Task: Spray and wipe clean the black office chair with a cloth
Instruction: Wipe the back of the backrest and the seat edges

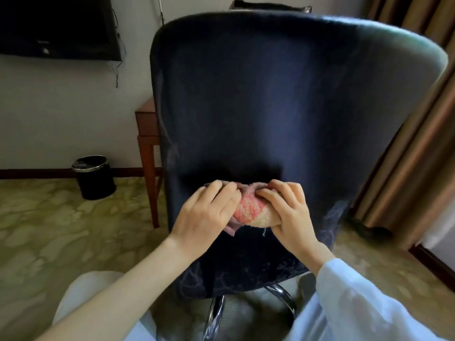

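Observation:
The black office chair [270,99] fills the middle of the view, its tall backrest turned toward me. A bunched pink and cream cloth [248,211] lies pressed against the lower part of the backrest. My left hand [206,215] grips the cloth's left end and my right hand [288,212] grips its right end, fingers curled over the top. Worn, cracked patches show on the chair's lower edge and right side. Chrome legs [214,318] show beneath the chair. No spray bottle is visible.
A black waste bin [94,177] stands on the patterned carpet at the left, by the wall. A wooden table [147,134] is behind the chair's left side. A dark TV [56,25] hangs upper left. Brown curtains [418,168] hang on the right.

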A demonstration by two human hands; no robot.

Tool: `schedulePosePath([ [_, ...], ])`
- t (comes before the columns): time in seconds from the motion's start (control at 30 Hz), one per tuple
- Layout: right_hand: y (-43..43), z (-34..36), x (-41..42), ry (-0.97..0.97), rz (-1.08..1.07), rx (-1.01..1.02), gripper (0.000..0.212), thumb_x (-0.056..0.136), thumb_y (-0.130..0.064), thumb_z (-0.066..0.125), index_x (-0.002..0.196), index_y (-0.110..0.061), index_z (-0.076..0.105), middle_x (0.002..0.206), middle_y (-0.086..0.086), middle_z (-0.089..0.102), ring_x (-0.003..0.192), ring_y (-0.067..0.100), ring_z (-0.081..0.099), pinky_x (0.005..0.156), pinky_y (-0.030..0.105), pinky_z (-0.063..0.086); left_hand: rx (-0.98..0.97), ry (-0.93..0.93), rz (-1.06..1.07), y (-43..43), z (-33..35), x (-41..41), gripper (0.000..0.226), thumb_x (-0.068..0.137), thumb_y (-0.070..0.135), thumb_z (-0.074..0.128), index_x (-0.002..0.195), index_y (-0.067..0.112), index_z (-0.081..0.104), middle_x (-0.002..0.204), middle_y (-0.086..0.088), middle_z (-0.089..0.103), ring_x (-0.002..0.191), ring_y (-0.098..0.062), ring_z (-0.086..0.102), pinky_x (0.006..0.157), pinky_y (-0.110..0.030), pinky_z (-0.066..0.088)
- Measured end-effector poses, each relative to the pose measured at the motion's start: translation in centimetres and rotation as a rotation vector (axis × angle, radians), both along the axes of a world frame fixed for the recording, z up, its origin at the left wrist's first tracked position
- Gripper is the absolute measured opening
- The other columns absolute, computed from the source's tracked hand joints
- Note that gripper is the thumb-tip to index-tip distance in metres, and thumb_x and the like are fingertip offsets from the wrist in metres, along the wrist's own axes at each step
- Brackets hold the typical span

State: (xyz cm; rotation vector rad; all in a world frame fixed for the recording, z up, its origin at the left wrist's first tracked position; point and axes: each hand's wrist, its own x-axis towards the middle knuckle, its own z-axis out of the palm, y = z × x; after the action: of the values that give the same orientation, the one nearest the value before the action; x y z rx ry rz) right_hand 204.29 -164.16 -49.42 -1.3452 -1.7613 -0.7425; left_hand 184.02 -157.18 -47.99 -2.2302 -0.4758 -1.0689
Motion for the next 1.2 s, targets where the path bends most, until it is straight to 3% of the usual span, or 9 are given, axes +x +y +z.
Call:
schedulePosePath([
  [0.13,0.0,-4.8,-0.3,-0.067,-0.008,-0.098,0.037,0.081,-0.01,0.048,0.117,-0.011,0.058,0.123,0.007,0.047,0.103,0.03,0.045,0.084,0.037,0.046,-0.026,0.081,-0.01,0.2,-4.1,-0.7,0.031,0.084,0.008,0.06,0.115,0.01,0.061,0.113,-0.005,0.062,0.106,-0.023,0.054,0.087,-0.032,0.049],
  [0.3,0.2,-5.6,-1.0,-0.114,-0.041,-0.145,0.039,0.082,-0.014,0.046,0.121,-0.016,0.051,0.123,0.005,0.047,0.104,0.029,0.047,0.073,0.041,0.055,-0.169,0.158,-0.027,0.6,-5.0,-1.6,0.057,0.065,0.02,0.086,0.114,0.01,0.06,0.112,-0.006,0.063,0.105,-0.023,0.056,0.085,-0.032,0.052],
  [0.43,-0.1,-4.4,-1.5,-0.145,-0.036,-0.152,0.039,0.083,-0.013,0.045,0.12,-0.015,0.053,0.122,0.006,0.049,0.103,0.03,0.048,0.072,0.043,0.054,-0.199,0.139,-0.07,0.3,-3.8,-2.2,0.073,0.057,0.034,0.089,0.116,0.011,0.053,0.109,-0.006,0.066,0.106,-0.022,0.053,0.083,-0.032,0.054],
  [0.53,0.0,-1.7,-2.6,-0.172,0.0,-0.064,0.038,0.082,-0.007,0.046,0.119,-0.014,0.055,0.121,0.006,0.048,0.101,0.03,0.047,0.076,0.039,0.052,-0.183,0.06,-0.073,0.2,-2.0,-3.3,0.073,0.059,0.042,0.083,0.118,0.011,0.052,0.11,-0.007,0.066,0.107,-0.023,0.051,0.082,-0.034,0.054],
  [0.73,1.4,8.0,-7.1,-0.269,0.081,0.159,0.043,0.072,0.009,0.056,0.11,-0.006,0.067,0.118,0.007,0.047,0.096,0.028,0.045,0.075,0.037,0.048,-0.069,-0.158,0.023,0.6,5.3,-7.7,0.039,0.081,0.026,0.058,0.113,0.006,0.066,0.114,-0.009,0.065,0.107,-0.025,0.052,0.081,-0.036,0.049],
  [0.83,1.7,14.7,-9.7,-0.324,0.09,0.254,0.038,0.08,-0.001,0.048,0.113,-0.007,0.067,0.119,0.011,0.053,0.1,0.029,0.044,0.072,0.038,0.048,-0.014,-0.282,0.042,0.8,10.9,-10.0,0.037,0.079,0.015,0.06,0.114,0.003,0.065,0.116,-0.012,0.062,0.108,-0.028,0.05,0.073,-0.039,0.05],
  [1.0,1.2,24.1,-13.5,-0.348,0.042,0.387,0.04,0.078,-0.006,0.046,0.111,-0.01,0.068,0.109,0.015,0.061,0.097,0.028,0.041,0.072,0.037,0.045,0.026,-0.454,-0.013,1.5,19.0,-11.8,0.036,0.08,0.005,0.063,0.115,0.006,0.061,0.117,-0.01,0.059,0.107,-0.028,0.05,0.078,-0.038,0.048],
  [1.07,1.4,25.1,-14.0,-0.34,0.02,0.379,0.042,0.076,-0.006,0.044,0.111,-0.011,0.067,0.108,0.014,0.061,0.095,0.027,0.039,0.071,0.038,0.044,0.004,-0.468,-0.044,2.1,19.9,-11.5,0.033,0.081,0.004,0.059,0.113,0.006,0.061,0.115,-0.008,0.06,0.106,-0.027,0.054,0.079,-0.037,0.05],
  [1.2,2.2,22.9,-13.6,-0.448,-0.012,0.387,0.037,0.087,-0.008,0.039,0.112,-0.008,0.066,0.112,0.013,0.062,0.097,0.027,0.038,0.082,0.039,0.043,-0.137,-0.516,-0.137,3.4,17.4,-10.6,0.036,0.079,-0.001,0.063,0.115,0.001,0.059,0.117,-0.012,0.06,0.108,-0.027,0.057,0.087,-0.04,0.051],
])
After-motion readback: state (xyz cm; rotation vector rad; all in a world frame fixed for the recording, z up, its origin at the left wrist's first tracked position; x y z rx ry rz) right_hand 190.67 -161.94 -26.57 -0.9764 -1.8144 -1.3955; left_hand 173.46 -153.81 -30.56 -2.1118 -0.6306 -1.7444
